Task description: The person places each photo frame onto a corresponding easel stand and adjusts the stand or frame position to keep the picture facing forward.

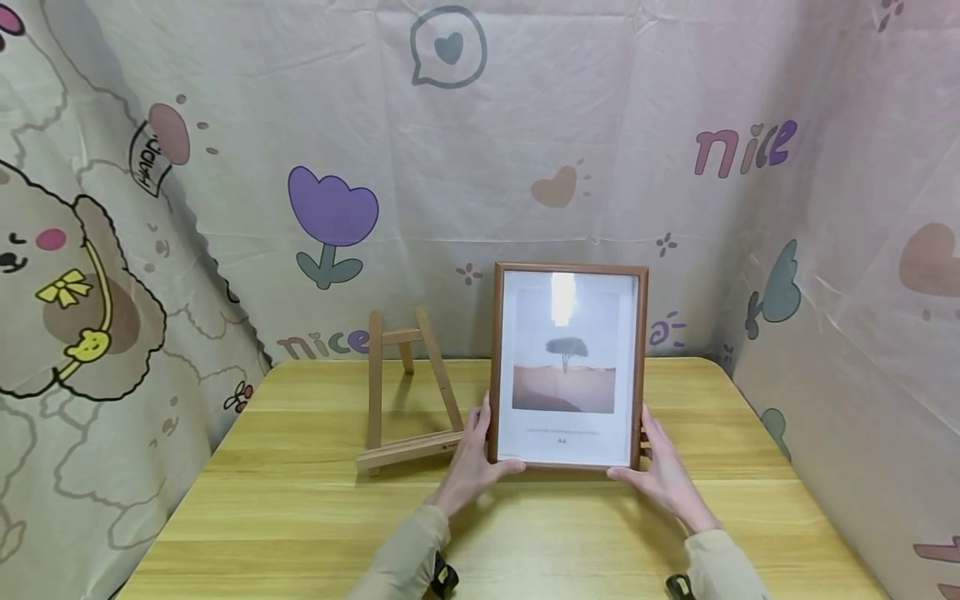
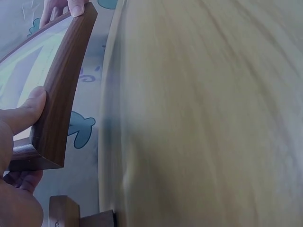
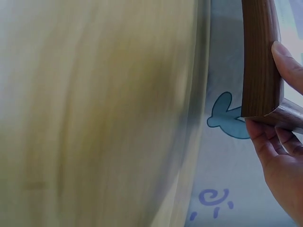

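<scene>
A picture frame (image 1: 566, 433) with a brown wooden border and a tree print marked A4 is held upright over the table, facing the head camera. The left hand (image 1: 474, 461) grips its lower left corner, thumb on the front and fingers behind. At the lower right corner, the right hand (image 1: 663, 477) grips it the same way. Close by the left hand stands a small wooden easel (image 1: 410, 451) with a front ledge. In the left wrist view, the thumb presses the frame's border (image 2: 64, 80). The right wrist view shows the fingers under the frame's corner (image 3: 261, 71).
The wooden table (image 1: 300, 533) has rounded far corners. A printed cloth (image 1: 465, 150) hangs behind it, and more cloth hangs along the left and right sides. Black straps (image 1: 444, 575) sit at the sleeves.
</scene>
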The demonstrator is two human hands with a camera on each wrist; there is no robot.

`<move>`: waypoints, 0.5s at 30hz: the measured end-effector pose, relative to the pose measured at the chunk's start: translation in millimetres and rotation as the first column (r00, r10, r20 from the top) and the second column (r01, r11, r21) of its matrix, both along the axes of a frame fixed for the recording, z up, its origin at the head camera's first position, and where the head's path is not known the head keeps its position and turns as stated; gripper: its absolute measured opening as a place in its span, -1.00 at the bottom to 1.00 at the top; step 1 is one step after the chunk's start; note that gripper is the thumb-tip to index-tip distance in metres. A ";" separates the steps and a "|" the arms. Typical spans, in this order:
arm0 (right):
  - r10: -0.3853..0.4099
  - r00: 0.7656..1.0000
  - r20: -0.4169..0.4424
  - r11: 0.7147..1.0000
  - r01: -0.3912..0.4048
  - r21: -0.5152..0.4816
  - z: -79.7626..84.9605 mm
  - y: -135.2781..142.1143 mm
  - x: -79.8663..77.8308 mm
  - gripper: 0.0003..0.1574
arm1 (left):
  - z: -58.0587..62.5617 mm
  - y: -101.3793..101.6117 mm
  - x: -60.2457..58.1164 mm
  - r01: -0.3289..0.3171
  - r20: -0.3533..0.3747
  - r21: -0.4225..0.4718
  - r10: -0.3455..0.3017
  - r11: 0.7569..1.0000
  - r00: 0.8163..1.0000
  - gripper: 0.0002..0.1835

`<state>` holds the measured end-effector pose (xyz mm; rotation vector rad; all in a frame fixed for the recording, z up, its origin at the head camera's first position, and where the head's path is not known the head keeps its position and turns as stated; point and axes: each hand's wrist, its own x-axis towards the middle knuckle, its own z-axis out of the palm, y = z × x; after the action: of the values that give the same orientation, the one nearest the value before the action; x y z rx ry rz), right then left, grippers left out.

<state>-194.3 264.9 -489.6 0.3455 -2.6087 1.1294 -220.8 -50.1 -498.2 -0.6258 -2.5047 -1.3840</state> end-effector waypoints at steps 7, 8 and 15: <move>0.005 1.000 -0.015 1.000 -0.005 -0.002 4.6 -8.2 -3.4 0.62 | 8.7 -7.6 3.9 -0.034 -0.021 -0.008 0.034 0.999 0.999 0.32; 0.004 1.000 -0.022 1.000 -0.004 0.001 4.7 -9.4 -4.3 0.61 | 9.3 -8.7 4.0 -0.038 -0.025 -0.011 0.038 0.999 0.999 0.32; 0.021 0.998 -0.059 1.000 -0.021 0.006 4.7 -19.5 -11.0 0.63 | 11.9 -20.4 3.4 -0.058 -0.039 0.003 0.058 0.998 0.998 0.31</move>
<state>-205.3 245.4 -484.9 0.4022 -2.5626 1.1022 -217.4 -70.4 -486.2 -0.5700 -2.4709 -1.3408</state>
